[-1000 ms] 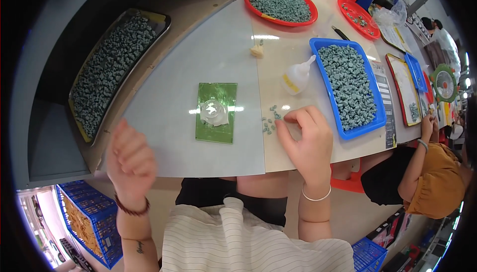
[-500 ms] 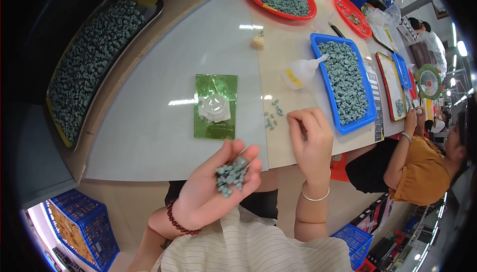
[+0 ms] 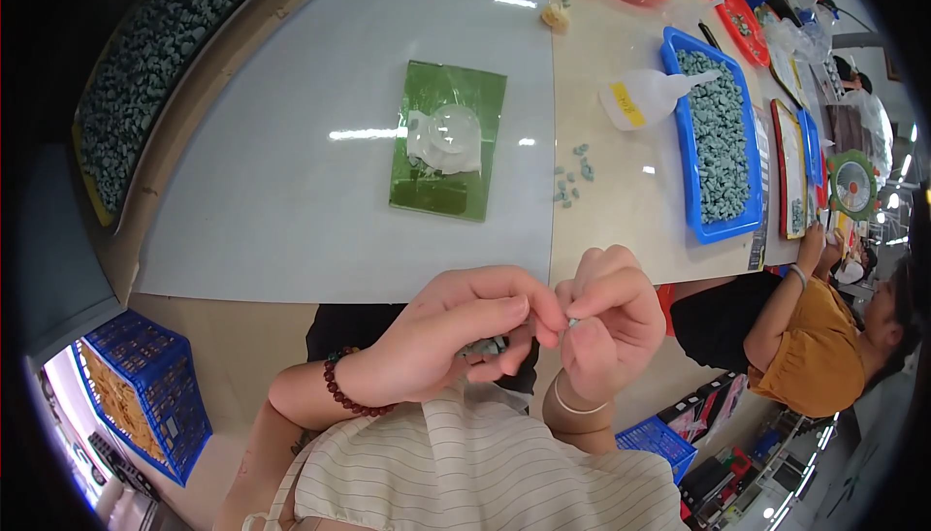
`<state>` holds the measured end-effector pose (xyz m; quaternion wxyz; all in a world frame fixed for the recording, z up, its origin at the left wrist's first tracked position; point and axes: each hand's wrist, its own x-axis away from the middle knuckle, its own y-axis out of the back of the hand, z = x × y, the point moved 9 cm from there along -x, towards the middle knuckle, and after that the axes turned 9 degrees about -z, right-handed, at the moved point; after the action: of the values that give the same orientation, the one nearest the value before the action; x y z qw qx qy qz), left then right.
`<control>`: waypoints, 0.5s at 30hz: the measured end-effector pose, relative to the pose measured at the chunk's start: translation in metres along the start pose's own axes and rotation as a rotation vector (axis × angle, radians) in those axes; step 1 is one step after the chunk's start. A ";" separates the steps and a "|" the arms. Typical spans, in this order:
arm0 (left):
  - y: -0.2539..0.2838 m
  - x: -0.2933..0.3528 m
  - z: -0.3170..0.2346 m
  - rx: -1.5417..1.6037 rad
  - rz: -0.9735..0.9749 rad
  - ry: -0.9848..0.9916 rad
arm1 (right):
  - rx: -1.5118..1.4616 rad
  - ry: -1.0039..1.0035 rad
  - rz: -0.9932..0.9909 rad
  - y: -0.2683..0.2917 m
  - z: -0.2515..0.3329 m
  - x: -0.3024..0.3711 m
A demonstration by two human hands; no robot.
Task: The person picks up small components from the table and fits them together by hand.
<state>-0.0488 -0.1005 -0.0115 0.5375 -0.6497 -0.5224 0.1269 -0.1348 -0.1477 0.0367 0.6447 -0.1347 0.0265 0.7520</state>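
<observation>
Stones [image 3: 485, 345] lie partly hidden in your left hand [image 3: 432, 332], whose fingers [image 3: 509, 361] curl around them just past the near edge of the bench [image 3: 262, 192]. Your right hand [image 3: 613, 313] is beside it, thumb and forefinger pinched narrow on one small stone [image 3: 574, 322], of which only a sliver shows. Your two hands come together at the fingertips; you cannot tell from this angle whether your left forefinger touches that stone too. Ahead of you, a green rectangular block [image 3: 441, 196] lies on the grey part of the bench, bearing a clear round piece [image 3: 451, 135] with something white under it. To its right, a few loose stones [image 3: 565, 193] are scattered on the cream part. Beyond them is a white squeeze bottle [image 3: 655, 95] with a yellow label, its nozzle over the near-left side of a blue tray [image 3: 690, 182] full of grey-green stones. At your right sits a co-worker in an ochre top [image 3: 810, 352].
</observation>
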 end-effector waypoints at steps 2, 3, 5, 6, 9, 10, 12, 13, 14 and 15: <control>0.001 0.000 -0.002 -0.067 -0.002 -0.011 | -0.051 -0.012 0.017 0.002 -0.005 0.003; 0.001 0.001 -0.003 -0.185 -0.022 -0.037 | -0.050 -0.020 0.015 0.001 -0.006 0.006; 0.002 -0.001 0.000 -0.301 -0.043 -0.056 | 0.001 -0.006 -0.067 0.006 -0.005 0.009; 0.000 -0.002 -0.010 -0.411 -0.061 -0.241 | 0.003 -0.010 -0.069 0.006 -0.005 0.009; -0.003 0.002 -0.021 -0.536 -0.095 -0.420 | 0.161 0.138 0.007 0.000 0.006 0.010; -0.002 0.003 -0.021 -0.554 -0.111 -0.417 | 0.199 0.162 -0.008 0.000 0.010 0.010; -0.004 0.003 -0.022 -0.556 -0.111 -0.411 | 0.236 0.186 -0.025 0.002 0.013 0.008; -0.004 0.002 -0.023 -0.558 -0.111 -0.408 | 0.309 0.271 0.000 0.000 0.019 0.007; -0.004 0.002 -0.022 -0.559 -0.112 -0.408 | 0.382 0.356 0.025 -0.003 0.024 0.008; -0.005 0.003 -0.022 -0.570 -0.110 -0.428 | 0.382 0.356 0.024 -0.004 0.025 0.008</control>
<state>-0.0339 -0.1112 0.0028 0.2190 -0.7032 -0.6717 0.0802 -0.1365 -0.1345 0.0593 0.6348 -0.1407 0.2826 0.7052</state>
